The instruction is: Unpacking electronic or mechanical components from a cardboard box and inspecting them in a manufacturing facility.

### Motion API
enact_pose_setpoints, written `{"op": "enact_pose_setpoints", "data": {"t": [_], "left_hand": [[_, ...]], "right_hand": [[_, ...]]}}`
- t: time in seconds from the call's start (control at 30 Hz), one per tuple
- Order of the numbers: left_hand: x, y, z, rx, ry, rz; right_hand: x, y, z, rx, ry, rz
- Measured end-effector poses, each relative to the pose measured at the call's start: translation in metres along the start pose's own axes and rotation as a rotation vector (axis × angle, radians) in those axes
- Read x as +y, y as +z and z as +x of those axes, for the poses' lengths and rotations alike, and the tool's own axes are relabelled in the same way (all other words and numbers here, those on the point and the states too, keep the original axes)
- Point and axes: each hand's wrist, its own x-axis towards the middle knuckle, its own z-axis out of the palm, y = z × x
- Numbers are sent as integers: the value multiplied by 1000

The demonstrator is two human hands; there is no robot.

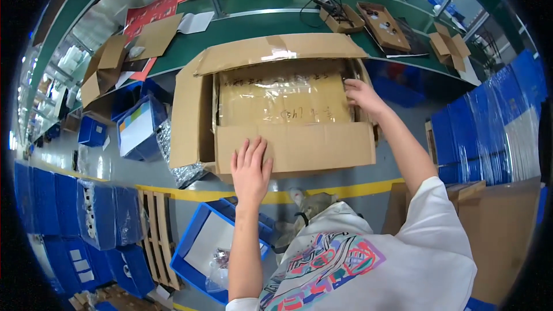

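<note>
A large open cardboard box (294,147) stands in front of me with its flaps folded outward. Inside it sits a second, taped carton (276,101) with handwriting and shiny clear tape on top. My left hand (252,164) lies flat on the near flap, fingers stretched out and holding nothing. At the inner carton's right edge is my right hand (363,95), its fingers slightly bent and apart, touching or just over that edge. Some of its fingertips are hard to make out against the gap between the two boxes.
Behind the box runs a green workbench (259,31) with a small parts tray (383,26) and a black cable (328,6). A blue bin (199,236) stands at lower left beside a wooden pallet (158,236). Wrapped blue crates (484,126) are stacked at right.
</note>
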Motion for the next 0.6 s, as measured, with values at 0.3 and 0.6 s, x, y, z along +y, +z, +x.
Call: {"op": "enact_pose_setpoints", "data": {"t": [0.3,0.6], "left_hand": [[5,13,6,105,-106,68],[17,21,9,245,-435,-171]], "right_hand": [[-10,-12,65,-148,-282,-580],[-22,-44,36,-867,-809,-1268]]}}
